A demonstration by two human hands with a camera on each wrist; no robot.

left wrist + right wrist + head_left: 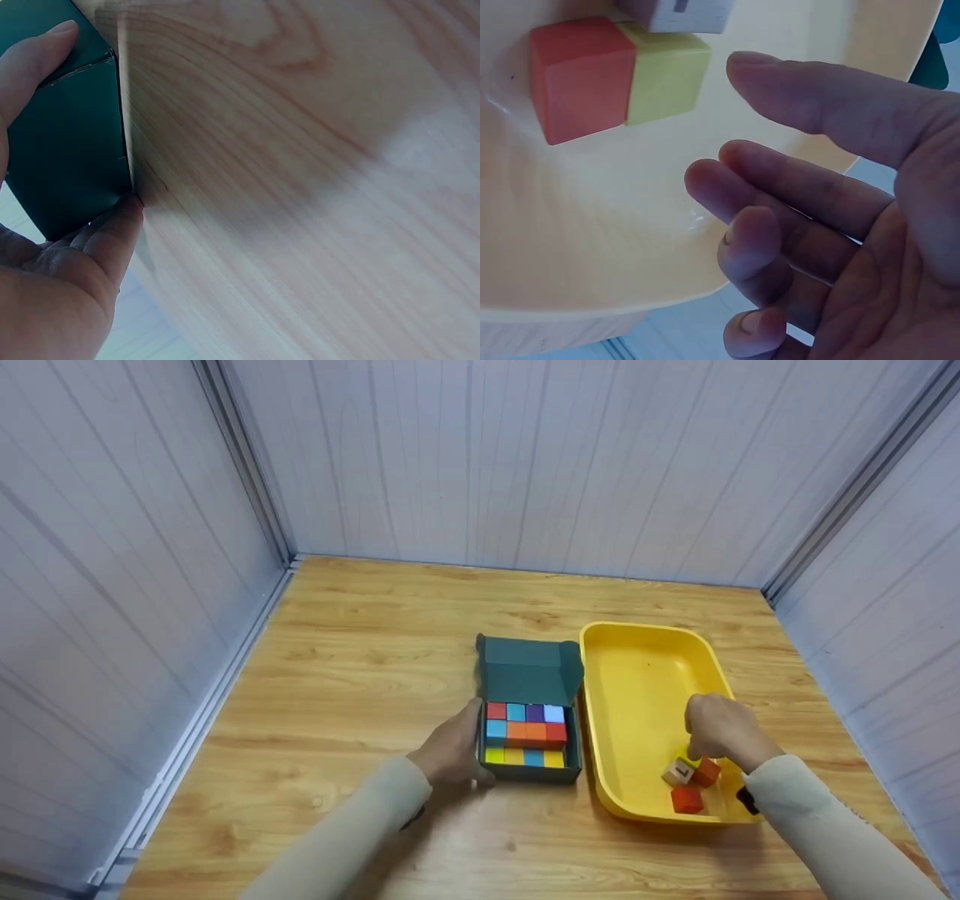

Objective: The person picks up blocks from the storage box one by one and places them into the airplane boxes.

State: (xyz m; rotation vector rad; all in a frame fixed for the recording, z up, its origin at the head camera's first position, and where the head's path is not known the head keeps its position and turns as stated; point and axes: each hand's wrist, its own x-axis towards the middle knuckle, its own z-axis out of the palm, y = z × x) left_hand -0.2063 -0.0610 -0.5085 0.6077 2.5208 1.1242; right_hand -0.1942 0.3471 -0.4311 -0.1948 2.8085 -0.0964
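Observation:
My left hand [452, 746] grips the left side of a dark green box [531, 773]. In the left wrist view the thumb lies over one face of the box [71, 150] and the fingers are at its far edge. Rows of coloured cubes [526, 733] fill much of the box, with a gap between two rows. Over the yellow tray [626, 720] is my right hand [724, 727], thumb and fingers apart and holding nothing. Below it lie a red cube [687, 800], an orange-red cube [707, 772], a wooden cube with a dark mark [679, 772] and a yellow-green cube [669, 75].
The box's lid [529, 669] is folded back away from me, close to the tray's left rim. Both stand on a wood-grain table [360, 660]. Pale panelled walls [495, 457] rise behind it and on both sides.

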